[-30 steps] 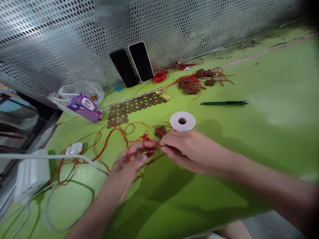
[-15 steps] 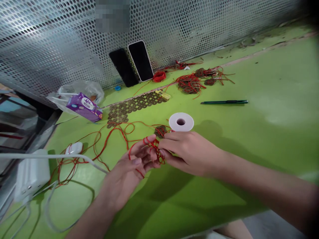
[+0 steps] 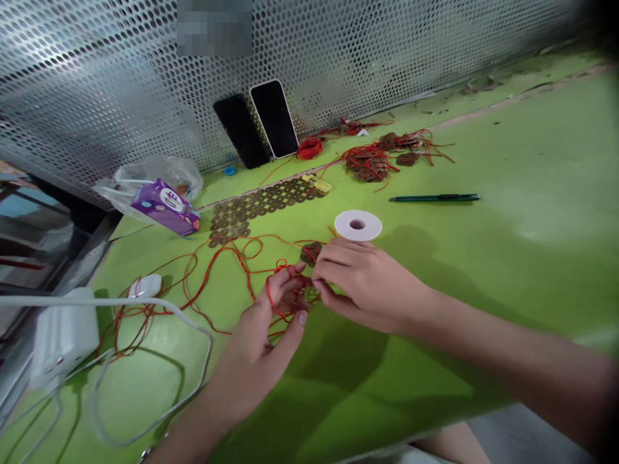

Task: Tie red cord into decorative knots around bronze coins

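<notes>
Snag risk: red cord [image 3: 269, 295] loops round the left hand's [image 3: 260, 340] spread fingers, right hand [image 3: 370, 287] pinching it between fingertips; slack across the surface [image 3: 522, 258] could tangle with the white cable [image 3: 87, 301].

We judge this a craft workspace; beyond our right hand [image 3: 370, 283] lies a white spool [image 3: 372, 227], farther left rows of holed discs [image 3: 264, 205]. Perforated metal panelling [image 3: 358, 58] backs our green table [image 3: 522, 258].
</notes>
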`<action>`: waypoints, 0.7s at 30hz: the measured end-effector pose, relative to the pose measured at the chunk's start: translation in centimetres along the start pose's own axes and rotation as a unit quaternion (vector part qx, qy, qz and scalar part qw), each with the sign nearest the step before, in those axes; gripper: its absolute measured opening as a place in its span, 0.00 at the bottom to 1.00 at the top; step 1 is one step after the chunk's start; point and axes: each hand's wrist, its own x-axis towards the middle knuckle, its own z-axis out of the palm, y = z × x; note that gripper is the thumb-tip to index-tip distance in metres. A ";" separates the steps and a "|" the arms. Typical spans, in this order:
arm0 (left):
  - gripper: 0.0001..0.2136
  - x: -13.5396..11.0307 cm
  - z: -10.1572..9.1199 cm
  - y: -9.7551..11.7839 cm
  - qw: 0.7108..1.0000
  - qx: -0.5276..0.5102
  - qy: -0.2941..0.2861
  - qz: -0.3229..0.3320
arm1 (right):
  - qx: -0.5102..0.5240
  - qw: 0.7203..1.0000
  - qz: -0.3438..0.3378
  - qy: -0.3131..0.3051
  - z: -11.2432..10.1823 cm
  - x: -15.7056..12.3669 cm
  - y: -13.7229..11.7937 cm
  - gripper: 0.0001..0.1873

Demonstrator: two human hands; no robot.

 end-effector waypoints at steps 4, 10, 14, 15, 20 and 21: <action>0.19 0.3 -0.1 0.2 0.995 -0.089 -0.025 -0.029 | -0.006 1.000 -0.018 0.008 0.4 0.2 0.1 0.11; 0.17 0.9 -0.8 1.6 0.906 -0.419 0.036 -0.053 | -0.048 0.998 0.041 -0.012 0.4 0.4 0.7 0.11; 0.18 0.8 -1.2 2.3 0.872 -0.475 0.115 -0.015 | -0.082 0.995 0.034 -0.042 0.8 0.2 0.8 0.10; 0.18 0.7 -1.1 2.3 0.876 -0.469 0.112 -0.003 | -0.091 0.995 0.021 -0.042 0.9 0.1 0.7 0.09; 0.23 0.5 -0.1 1.8 0.932 -0.348 0.077 0.063 | -0.079 0.997 -0.013 -0.005 0.6 -0.1 -0.3 0.11; 0.24 0.4 0.0 1.6 0.947 -0.304 0.075 0.067 | -0.063 0.998 -0.011 0.007 0.4 -0.1 -0.4 0.12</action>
